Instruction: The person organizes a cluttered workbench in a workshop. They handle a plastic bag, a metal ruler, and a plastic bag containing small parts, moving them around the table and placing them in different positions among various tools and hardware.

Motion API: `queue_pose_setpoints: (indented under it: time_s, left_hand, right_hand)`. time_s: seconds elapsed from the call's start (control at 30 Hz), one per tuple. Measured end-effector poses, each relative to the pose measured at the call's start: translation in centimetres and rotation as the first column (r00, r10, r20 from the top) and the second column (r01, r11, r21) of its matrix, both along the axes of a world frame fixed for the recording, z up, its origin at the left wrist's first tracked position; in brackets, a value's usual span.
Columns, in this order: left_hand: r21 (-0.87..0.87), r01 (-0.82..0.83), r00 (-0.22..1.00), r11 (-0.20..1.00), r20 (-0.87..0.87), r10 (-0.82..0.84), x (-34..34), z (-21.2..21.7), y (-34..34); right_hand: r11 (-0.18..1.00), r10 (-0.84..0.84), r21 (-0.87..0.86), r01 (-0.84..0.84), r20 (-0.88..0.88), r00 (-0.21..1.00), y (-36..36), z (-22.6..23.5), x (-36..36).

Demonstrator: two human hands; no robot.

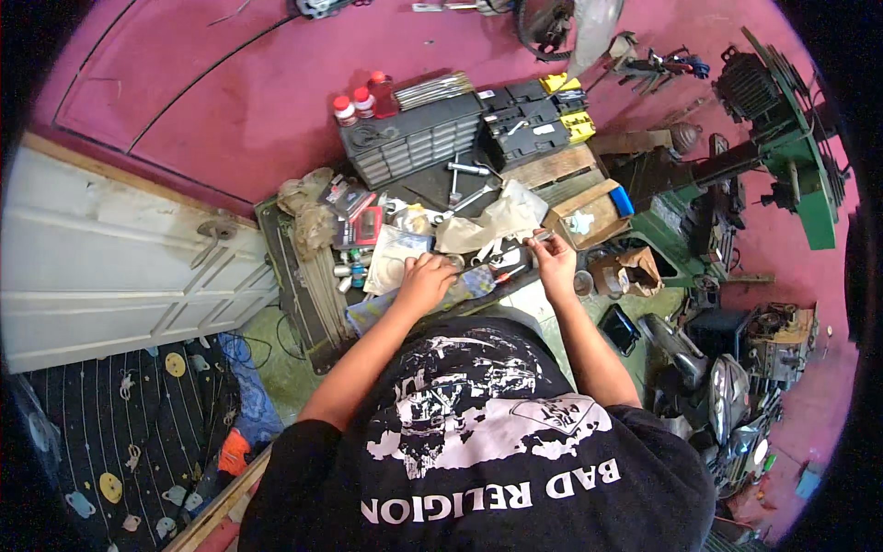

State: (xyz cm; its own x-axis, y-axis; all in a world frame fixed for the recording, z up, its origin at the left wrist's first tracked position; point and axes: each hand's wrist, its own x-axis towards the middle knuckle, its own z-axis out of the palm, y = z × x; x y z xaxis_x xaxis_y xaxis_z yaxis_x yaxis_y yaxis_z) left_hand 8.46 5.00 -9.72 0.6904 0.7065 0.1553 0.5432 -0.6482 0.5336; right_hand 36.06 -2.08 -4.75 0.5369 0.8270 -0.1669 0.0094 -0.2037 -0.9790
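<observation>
A person in a black printed shirt point(515, 432) worked with bare hands at a cluttered bench against a pink wall point(230, 101). The right hand point(554, 267) was closed at the fingertips, thumb and fingers pinching a small grey piece point(543, 236) above the bench, just beside an open wooden box point(558, 225). The piece was too small in view for its kind to be told. The left hand point(426, 279), palm down with its fingers bent, lay over the edge of a blue-and-yellow patterned cloth point(368, 315), near one end of a thin dark strip point(475, 268); whether its fingers had closed on the strip could not be told. The two hands were apart, with a red-handled tool point(506, 275) lying between them.

Beyond the hands, a crumpled cream cloth point(487, 228) was spread across the bench. Metal wrenches point(454, 184) lay behind it, in front of a grey drawer cabinet point(414, 150) and black-and-yellow batteries point(529, 129). Red-and-black packages point(368, 225) were near the left hand, and a brown paper bag point(607, 276) stood to the right of the right hand.
</observation>
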Motion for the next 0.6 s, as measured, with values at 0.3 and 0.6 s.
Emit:
queue_pose_setpoints:
  time_s: [0.3, 0.6]
  left_hand:
    - [-0.112, -0.124, 0.983, 0.986, -0.149, 0.107, 2.0, -1.3, -0.1]
    - [-0.082, -0.276, 0.959, 0.958, -0.085, 0.269, -0.3, -1.5, -1.3]
  right_hand:
    - [0.999, 0.009, -0.050, -0.006, 0.048, 0.999, 0.5, -1.5, 4.0]
    - [0.979, 0.136, -0.123, -0.160, -0.183, 0.974, 2.7, -7.9, 2.9]
